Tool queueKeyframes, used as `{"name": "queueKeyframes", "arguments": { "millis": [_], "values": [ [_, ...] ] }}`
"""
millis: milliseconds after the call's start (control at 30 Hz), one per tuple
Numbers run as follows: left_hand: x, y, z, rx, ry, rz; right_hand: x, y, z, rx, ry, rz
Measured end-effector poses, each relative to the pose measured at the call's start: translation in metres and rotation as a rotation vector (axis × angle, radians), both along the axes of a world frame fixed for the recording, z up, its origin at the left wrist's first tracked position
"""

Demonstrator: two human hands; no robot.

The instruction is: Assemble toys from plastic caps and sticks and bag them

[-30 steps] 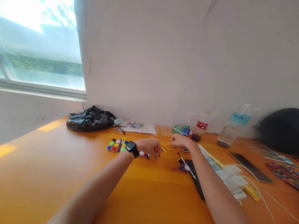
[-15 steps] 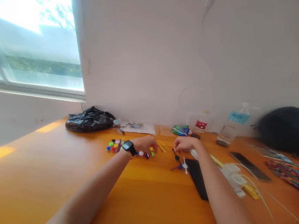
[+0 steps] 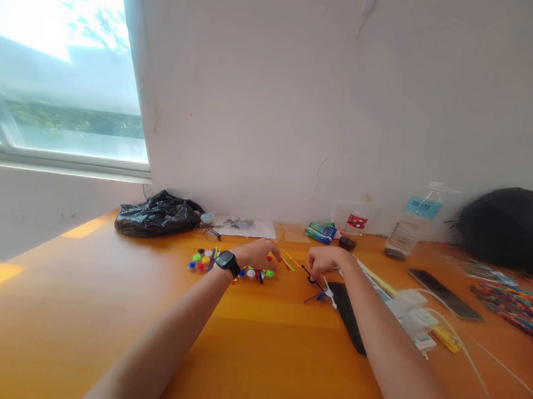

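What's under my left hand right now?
Small colorful caps show along the near side of your left hand; whatever lies directly beneath the hand is covered, so I can't tell.

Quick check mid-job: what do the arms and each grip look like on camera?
Both the left arm and right arm are bare, with no sleeves in view. The left grip and right grip are ungloved human hands. A black watch with a rounded rectangular face and dark strap sits on the left wrist.
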State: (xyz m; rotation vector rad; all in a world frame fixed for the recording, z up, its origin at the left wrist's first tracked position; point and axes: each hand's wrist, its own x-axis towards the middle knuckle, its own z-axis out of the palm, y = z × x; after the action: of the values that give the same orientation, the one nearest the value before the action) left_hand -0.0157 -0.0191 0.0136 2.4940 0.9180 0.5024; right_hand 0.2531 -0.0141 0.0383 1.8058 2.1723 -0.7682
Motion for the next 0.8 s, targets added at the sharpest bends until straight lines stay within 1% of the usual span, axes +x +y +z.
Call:
{"name": "queueKeyframes", "arguments": {
  "millis": [133, 300, 400, 567, 733, 800],
  "values": [
    [0.005, 0.003, 0.003, 0.077, -0.066, 0.000, -0.003, 0.003, 0.001, 0.081, 0.079, 0.020],
    [0.009, 0.003, 0.004, 0.097, -0.069, -0.004, -0.005, 0.004, -0.005, 0.050, 0.087, 0.014],
    [0.008, 0.003, 0.005, 0.104, -0.068, 0.001, -0.007, 0.005, -0.007, 0.068, 0.125, 0.001],
    [0.008, 0.003, 0.010, 0.123, -0.171, 0.033, -0.012, 0.002, 0.003, 0.192, 0.318, -0.036],
    [0.013, -0.001, 0.009, 0.111, -0.228, 0.013, -0.020, -0.008, 0.012, 0.224, 0.474, -0.053],
    [0.017, -0.003, 0.008, 0.133, -0.283, -0.015, -0.024, -0.010, 0.013, 0.243, 0.588, -0.053]
  ]
}}
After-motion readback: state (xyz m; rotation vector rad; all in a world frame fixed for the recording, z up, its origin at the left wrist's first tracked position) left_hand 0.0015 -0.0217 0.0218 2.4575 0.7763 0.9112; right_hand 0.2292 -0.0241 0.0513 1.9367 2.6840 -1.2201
